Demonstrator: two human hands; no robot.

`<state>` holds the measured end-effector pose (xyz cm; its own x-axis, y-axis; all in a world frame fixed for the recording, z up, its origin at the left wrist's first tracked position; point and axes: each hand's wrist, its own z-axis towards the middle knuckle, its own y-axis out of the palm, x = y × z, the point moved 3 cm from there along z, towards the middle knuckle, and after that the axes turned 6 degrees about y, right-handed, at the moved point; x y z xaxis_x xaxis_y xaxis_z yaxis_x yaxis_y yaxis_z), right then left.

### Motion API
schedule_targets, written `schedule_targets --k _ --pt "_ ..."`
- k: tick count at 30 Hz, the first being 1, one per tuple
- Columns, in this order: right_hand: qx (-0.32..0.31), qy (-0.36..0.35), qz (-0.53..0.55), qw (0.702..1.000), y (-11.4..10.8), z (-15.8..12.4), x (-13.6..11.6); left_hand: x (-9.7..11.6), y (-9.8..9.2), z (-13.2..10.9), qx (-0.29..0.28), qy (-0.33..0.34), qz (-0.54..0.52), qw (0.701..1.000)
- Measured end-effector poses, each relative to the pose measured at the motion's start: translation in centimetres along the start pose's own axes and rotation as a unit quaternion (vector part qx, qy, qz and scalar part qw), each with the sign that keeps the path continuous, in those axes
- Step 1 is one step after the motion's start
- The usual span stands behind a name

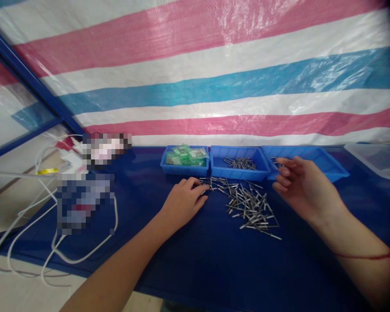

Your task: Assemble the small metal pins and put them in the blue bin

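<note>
A loose pile of thin metal rods point(248, 206) with brighter silver ends lies on the dark blue tabletop point(214, 260). My left hand point(183, 201) rests palm down at the pile's left end, thumb and fingers apart, fingertips touching or very near the rods there. Raised over the near left part of the right blue bin point(325, 162), my right hand point(299, 184) has its fingers curled in. A few rods show by its fingertips; whether they are held or lie in the bin I cannot tell. More rods lie in the middle blue bin point(217, 162).
The left blue bin point(185, 171) holds green-and-clear small packets point(186, 156). A clear plastic lid or tray point(373, 160) lies at the far right. White cables point(84, 258) loop over the left edge beside blurred items. Behind stands a striped plastic sheet point(214, 73).
</note>
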<state>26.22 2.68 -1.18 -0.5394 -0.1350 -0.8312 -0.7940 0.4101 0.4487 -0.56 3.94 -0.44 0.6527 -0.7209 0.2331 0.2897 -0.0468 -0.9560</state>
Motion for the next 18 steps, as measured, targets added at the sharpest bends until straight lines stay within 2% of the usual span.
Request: schedule_targets --k 9,15,18 --pt "-0.023 0.057 -0.04 0.997 2.6 -1.7 2.2 0.0 0.2 0.2 -0.009 0.022 -0.007 1.0" --pt "-0.052 0.025 -0.111 0.992 3.1 -2.2 3.0 -0.2 0.0 0.1 0.006 0.018 -0.028 0.999" --pt "-0.072 -0.016 -0.233 0.97 3.5 -2.5 3.4 -0.1 -0.2 0.2 0.04 0.008 -0.067 0.997"
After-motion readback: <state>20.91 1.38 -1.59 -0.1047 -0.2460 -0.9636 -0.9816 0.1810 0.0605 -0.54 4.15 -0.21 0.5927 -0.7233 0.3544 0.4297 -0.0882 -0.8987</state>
